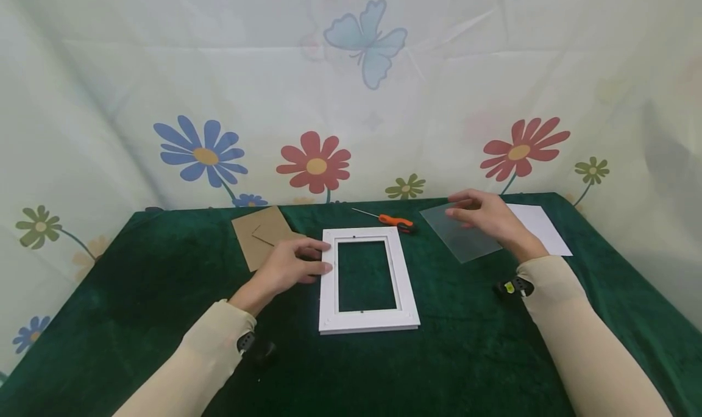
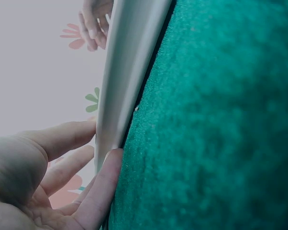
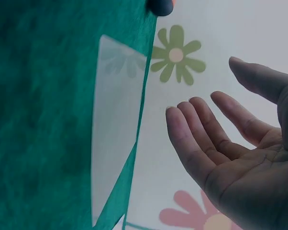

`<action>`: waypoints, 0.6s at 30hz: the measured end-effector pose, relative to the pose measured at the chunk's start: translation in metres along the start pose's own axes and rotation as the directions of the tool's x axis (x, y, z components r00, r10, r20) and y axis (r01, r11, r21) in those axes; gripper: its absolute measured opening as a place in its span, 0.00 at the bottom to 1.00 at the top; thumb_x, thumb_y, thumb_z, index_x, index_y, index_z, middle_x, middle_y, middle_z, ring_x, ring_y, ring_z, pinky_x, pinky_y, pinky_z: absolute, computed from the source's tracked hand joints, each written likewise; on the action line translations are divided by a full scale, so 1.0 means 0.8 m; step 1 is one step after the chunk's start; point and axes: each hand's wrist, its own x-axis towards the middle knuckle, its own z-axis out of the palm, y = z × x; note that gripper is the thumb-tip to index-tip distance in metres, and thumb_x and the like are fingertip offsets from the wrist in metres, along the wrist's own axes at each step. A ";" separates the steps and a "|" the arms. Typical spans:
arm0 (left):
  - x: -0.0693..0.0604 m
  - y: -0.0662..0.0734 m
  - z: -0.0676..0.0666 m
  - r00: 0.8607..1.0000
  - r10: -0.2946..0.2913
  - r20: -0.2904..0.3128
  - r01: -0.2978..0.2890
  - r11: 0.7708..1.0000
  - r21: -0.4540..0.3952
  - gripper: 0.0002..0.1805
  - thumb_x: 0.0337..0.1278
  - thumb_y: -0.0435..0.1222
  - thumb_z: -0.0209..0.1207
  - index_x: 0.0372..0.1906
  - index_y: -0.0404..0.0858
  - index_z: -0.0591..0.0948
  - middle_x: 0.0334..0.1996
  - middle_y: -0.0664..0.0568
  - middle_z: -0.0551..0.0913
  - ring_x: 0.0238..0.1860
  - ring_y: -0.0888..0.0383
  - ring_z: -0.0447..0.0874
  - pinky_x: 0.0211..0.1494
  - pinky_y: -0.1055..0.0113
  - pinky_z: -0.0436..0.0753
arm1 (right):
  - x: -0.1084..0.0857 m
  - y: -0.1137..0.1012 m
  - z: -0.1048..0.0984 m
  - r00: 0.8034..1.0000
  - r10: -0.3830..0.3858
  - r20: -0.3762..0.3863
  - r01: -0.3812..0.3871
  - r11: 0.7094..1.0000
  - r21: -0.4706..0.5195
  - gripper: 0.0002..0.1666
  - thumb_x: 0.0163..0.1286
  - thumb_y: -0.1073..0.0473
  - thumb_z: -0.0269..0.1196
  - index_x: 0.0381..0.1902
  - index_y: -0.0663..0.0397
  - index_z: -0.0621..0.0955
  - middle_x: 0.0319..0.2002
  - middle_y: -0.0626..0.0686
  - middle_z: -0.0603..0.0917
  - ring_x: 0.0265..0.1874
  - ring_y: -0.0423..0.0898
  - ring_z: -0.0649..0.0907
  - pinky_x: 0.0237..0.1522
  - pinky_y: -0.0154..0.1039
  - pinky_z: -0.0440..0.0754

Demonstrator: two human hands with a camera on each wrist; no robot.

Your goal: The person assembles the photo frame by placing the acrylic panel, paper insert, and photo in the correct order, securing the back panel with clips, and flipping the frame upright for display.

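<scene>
A white picture frame (image 1: 407,283) lies flat on the green cloth, back side up with its opening bare. My left hand (image 1: 285,264) holds its left rim, with fingertips on the top and a finger against the outer side, as the left wrist view shows. My right hand (image 1: 485,216) hovers over a clear sheet (image 1: 463,243) to the right of the frame. In the right wrist view its fingers are loosely bent, hold nothing and stand apart from the clear sheet (image 3: 113,120).
A brown backing board (image 1: 255,231) lies left of the frame, partly behind my left hand. Beyond the frame is a screwdriver (image 1: 392,220) with an orange and black handle. White paper (image 1: 540,225) lies far right. A flowered curtain (image 1: 252,69) hangs behind the table (image 1: 450,368).
</scene>
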 end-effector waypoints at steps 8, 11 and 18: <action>-0.001 0.000 0.001 1.000 -0.005 0.004 0.005 1.000 0.000 0.25 0.63 0.33 0.74 0.65 0.37 0.84 0.54 0.39 0.84 0.46 0.45 0.89 0.49 0.55 0.91 | 0.001 0.019 -0.009 0.999 0.051 -0.011 -0.051 0.999 -0.002 0.38 0.80 0.47 0.65 0.76 0.63 0.70 0.68 0.70 0.76 0.62 0.67 0.81 0.68 0.64 0.76; -0.001 0.001 0.001 1.000 -0.002 0.009 0.002 1.000 -0.002 0.25 0.63 0.34 0.74 0.65 0.37 0.84 0.54 0.39 0.84 0.46 0.45 0.89 0.49 0.55 0.91 | 0.000 0.025 -0.013 0.997 0.070 -0.011 -0.070 0.997 -0.015 0.40 0.80 0.45 0.64 0.77 0.65 0.68 0.69 0.71 0.75 0.63 0.68 0.80 0.68 0.65 0.75; -0.003 0.003 -0.001 1.000 -0.002 0.021 0.002 1.000 -0.010 0.26 0.64 0.34 0.74 0.65 0.36 0.84 0.54 0.38 0.84 0.46 0.44 0.89 0.50 0.54 0.91 | 0.003 0.034 -0.014 0.991 0.125 -0.038 -0.127 0.990 -0.065 0.38 0.81 0.46 0.62 0.77 0.65 0.68 0.70 0.71 0.73 0.63 0.67 0.77 0.68 0.64 0.76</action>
